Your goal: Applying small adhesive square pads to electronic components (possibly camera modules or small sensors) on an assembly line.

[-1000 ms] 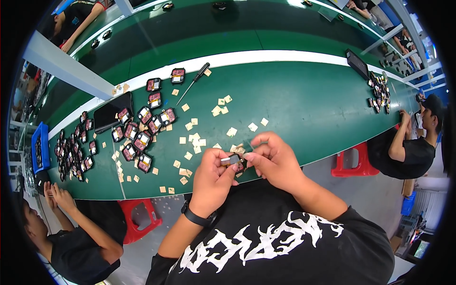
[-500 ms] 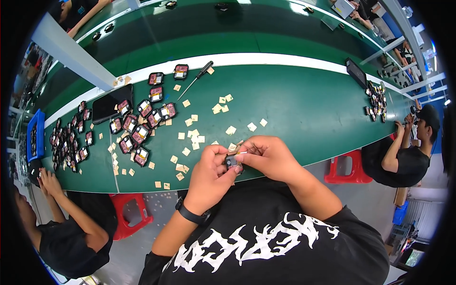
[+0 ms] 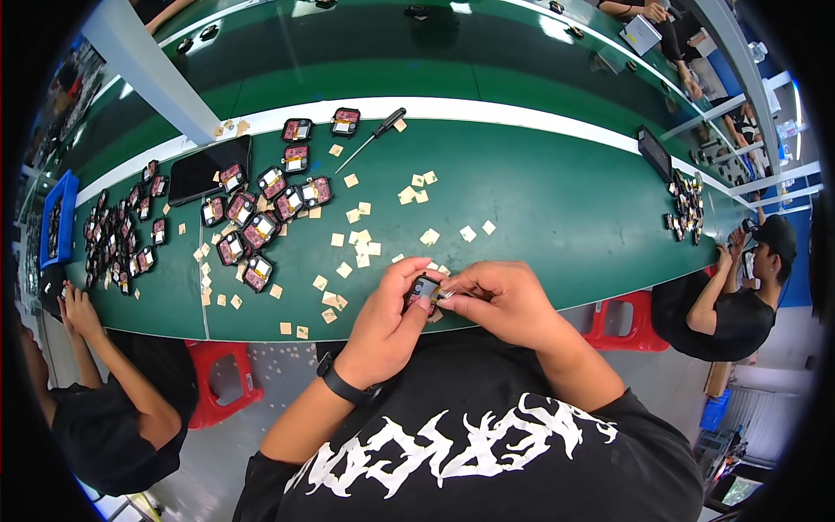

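My left hand [image 3: 385, 324] is closed around a small black electronic casing [image 3: 423, 288], with the thumb lying across its face. The casing is tilted, and my fingers cover much of it. My right hand [image 3: 503, 302] pinches a small shiny piece [image 3: 445, 294] at the casing's right edge; the piece is too small and covered to name. Both hands are just above the near edge of the green table. Loose pale square pads [image 3: 362, 249] lie on the table beyond and to the left of my hands.
Open black casings with red boards [image 3: 259, 230] lie at the left, near a dark tablet-like panel [image 3: 209, 170] and a screwdriver [image 3: 372, 139]. More casings [image 3: 122, 235] sit farther left beside a blue bin [image 3: 59, 219]. Co-workers sit on both sides, and a metal post [image 3: 152, 70] rises at back left.
The casing has turned and tilted in my left hand. My right fingers have shifted from its upper edge to its right side. The whole view has shifted slightly.
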Demonstrator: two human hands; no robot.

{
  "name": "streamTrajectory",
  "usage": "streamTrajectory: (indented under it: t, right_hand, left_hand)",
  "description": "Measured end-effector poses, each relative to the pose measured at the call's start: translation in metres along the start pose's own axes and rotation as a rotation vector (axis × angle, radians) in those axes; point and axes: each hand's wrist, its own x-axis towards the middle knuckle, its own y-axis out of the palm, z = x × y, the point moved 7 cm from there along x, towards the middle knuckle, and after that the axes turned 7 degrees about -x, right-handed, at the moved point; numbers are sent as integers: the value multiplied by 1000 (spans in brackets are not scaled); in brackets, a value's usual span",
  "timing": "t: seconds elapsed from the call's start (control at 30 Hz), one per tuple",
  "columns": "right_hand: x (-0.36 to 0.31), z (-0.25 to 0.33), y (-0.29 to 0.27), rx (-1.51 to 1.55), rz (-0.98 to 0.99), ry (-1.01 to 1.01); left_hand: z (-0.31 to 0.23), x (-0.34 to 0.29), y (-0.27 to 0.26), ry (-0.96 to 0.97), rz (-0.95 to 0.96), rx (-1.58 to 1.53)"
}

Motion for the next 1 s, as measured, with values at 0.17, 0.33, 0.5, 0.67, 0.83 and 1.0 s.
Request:
streamTrajectory:
  t: [0.17, 0.33, 0.5, 0.67, 0.83, 1.0]
  right_hand:
    - [-2, 5, 8, -22, -30, -3]
    - [-3, -6, 14, 174, -28, 173]
    - [-9, -10, 21, 241, -58, 240]
    - [-12, -14, 22, 181, -35, 272]
    - [-13, -4, 21, -6, -124, 94]
    - [-13, -13, 27, 42, -114, 113]
  left_hand:
    - [-4, -5, 1, 239, -13, 354]
    - [-5, -7, 1, 300, -45, 393]
    - [-7, -7, 4, 250, -49, 393]
    - [-6, -4, 4, 213, -69, 336]
    - [-6, -3, 6, 236, -44, 283]
    - [-6, -4, 5, 208, -47, 196]
